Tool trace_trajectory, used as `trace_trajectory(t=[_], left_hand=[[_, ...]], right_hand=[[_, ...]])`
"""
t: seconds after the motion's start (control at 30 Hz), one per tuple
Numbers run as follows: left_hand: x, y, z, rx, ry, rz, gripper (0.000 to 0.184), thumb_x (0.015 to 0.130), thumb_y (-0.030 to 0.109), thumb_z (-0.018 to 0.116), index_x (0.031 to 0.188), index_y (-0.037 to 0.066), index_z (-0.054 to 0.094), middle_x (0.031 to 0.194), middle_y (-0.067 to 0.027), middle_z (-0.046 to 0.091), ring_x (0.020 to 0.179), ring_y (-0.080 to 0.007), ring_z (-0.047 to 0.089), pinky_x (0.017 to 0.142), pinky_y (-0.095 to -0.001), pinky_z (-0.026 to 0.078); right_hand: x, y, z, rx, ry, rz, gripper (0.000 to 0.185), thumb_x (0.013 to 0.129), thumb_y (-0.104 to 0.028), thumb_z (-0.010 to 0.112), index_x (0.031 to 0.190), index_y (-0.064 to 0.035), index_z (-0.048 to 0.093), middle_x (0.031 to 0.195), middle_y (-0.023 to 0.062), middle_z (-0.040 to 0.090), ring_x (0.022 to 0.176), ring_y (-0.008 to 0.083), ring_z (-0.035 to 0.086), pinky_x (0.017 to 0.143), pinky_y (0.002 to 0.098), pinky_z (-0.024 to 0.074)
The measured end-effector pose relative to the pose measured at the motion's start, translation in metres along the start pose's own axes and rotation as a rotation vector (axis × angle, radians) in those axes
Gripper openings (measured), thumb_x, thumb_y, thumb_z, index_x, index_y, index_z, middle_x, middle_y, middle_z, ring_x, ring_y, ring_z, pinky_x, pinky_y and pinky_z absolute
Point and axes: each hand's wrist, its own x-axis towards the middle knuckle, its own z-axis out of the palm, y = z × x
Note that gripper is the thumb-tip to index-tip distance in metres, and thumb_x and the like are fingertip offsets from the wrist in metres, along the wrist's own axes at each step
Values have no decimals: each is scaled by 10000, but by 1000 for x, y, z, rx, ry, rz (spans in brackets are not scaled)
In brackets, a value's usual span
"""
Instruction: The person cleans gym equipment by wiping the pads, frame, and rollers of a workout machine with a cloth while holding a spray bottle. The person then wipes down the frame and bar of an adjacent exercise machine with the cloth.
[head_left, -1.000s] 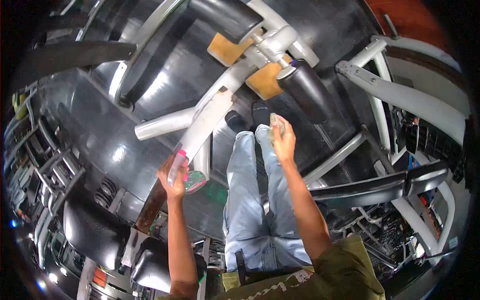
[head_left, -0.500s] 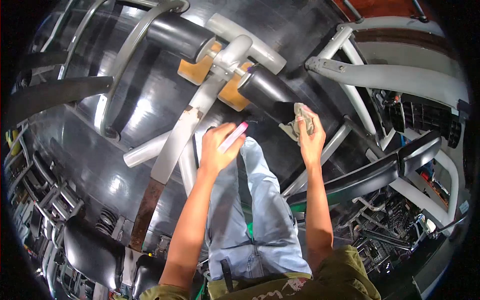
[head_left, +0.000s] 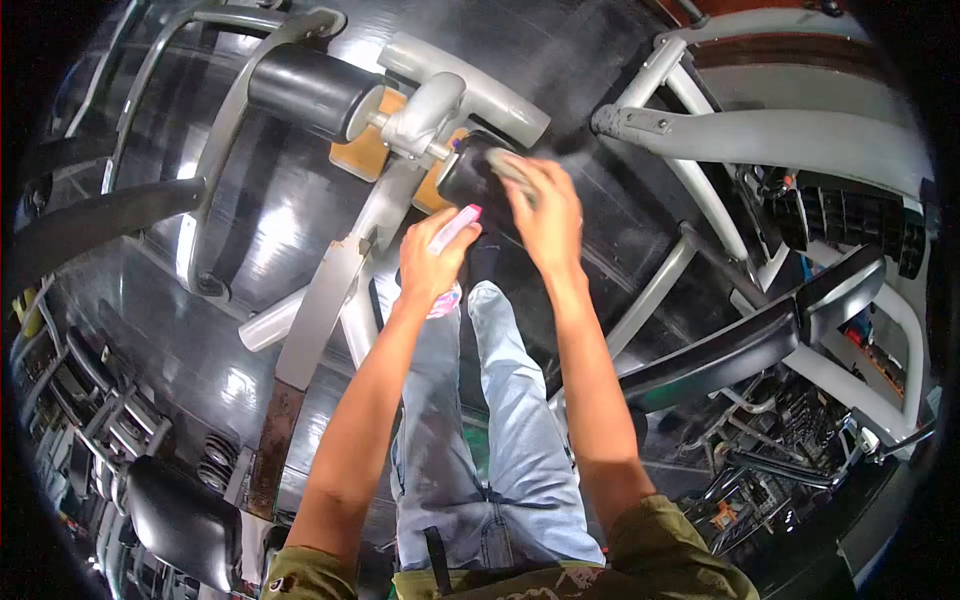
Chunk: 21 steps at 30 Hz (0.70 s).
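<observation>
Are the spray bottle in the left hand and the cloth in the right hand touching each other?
Apart. The head view shows a visible gap, with the black roller seen between the spray bottle and the cloth.

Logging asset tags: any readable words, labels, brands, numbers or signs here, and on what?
None that I can read.
Shirt print: cut off at the frame's bottom edge, unreadable.
Left sleeve: small pale mark, too small.
Spray bottle: colored patches, partly hidden, too blurred to tell any text.
</observation>
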Motion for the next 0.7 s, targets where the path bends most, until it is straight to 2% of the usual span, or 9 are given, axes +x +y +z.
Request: trace_trajectory(t=[0.03, 0.07, 0.1, 0.17, 0.3, 0.43, 0.57, 0.63, 0.7], left_hand=[[0, -6, -2, -35, -4, -37, 293, 814, 334, 685, 913, 59, 698, 776, -183, 657, 725, -375, 640, 642, -431, 466], [-1, -12, -6, -148, -53, -109, 274, 828, 291, 678, 920, 34, 702, 761, -124, 672, 634, -217, 625, 601, -344, 455], [-1, -16, -10, -144, -63, -111, 274, 828, 291, 678, 920, 34, 702, 761, -124, 672, 634, -217, 625, 601, -344, 455], [-1, -21, -19, -375, -139, -177, 275, 831, 243, 648, 978, 15, 693, 835, -53, 677, 632, -117, 567, 618, -257, 435], [-5, -18, -30, -369, -150, -182, 224, 835, 233, 637, 933, 33, 663, 815, -50, 638, 611, -118, 549, 626, -260, 423], [-2, -20, -16, -372, 24, -267, 247, 876, 299, 717, 900, 64, 646, 812, -8, 603, 610, -78, 513, 590, -244, 406], [9, -17, 9, -363, 233, -352, 312, 867, 332, 764, 828, 62, 612, 724, 29, 573, 620, -56, 487, 608, -249, 436], [19, -29, 28, -378, 387, -326, 346, 819, 357, 814, 906, 90, 612, 790, 38, 550, 620, -70, 475, 568, -248, 400], [25, -27, 40, -486, 397, -360, 391, 776, 367, 854, 905, 98, 602, 811, 27, 529, 668, -90, 487, 622, -268, 427]], right_hand=[[8, 0, 10, -78, -57, -85, 317, 839, -105, 720, 1152, -145, 710, 1055, 78, 658, 991, 270, 618, 817, 357, 530], [8, 2, 13, -77, -54, -77, 317, 839, -105, 720, 1152, -145, 710, 1055, 78, 658, 991, 270, 618, 817, 357, 530], [7, 3, 13, -99, -95, -57, 344, 818, -97, 728, 1153, -176, 712, 1065, 59, 648, 1000, 271, 605, 831, 365, 528], [0, 7, 5, -122, -136, -30, 375, 798, -90, 737, 1153, -207, 714, 1076, 39, 639, 1010, 273, 593, 845, 373, 526], [-58, 58, -31, -227, -32, -73, 474, 735, -90, 760, 1162, -288, 702, 1083, 11, 622, 1027, 258, 582, 829, 390, 546], [-55, 50, -33, -223, -27, 45, 425, 748, -62, 751, 1136, -233, 721, 1098, 26, 635, 1026, 274, 580, 850, 388, 528], [1, 29, 1, -156, -42, 26, 285, 825, -149, 713, 1109, -171, 731, 1057, 51, 660, 992, 281, 604, 873, 379, 504], [32, 28, 15, -69, -95, -57, 276, 835, -158, 715, 1110, -164, 725, 1058, 62, 671, 986, 294, 616, 871, 387, 505], [49, 32, 19, -54, -169, -59, 257, 869, -215, 692, 1119, -160, 719, 1082, 71, 676, 1015, 304, 620, 887, 402, 502]])
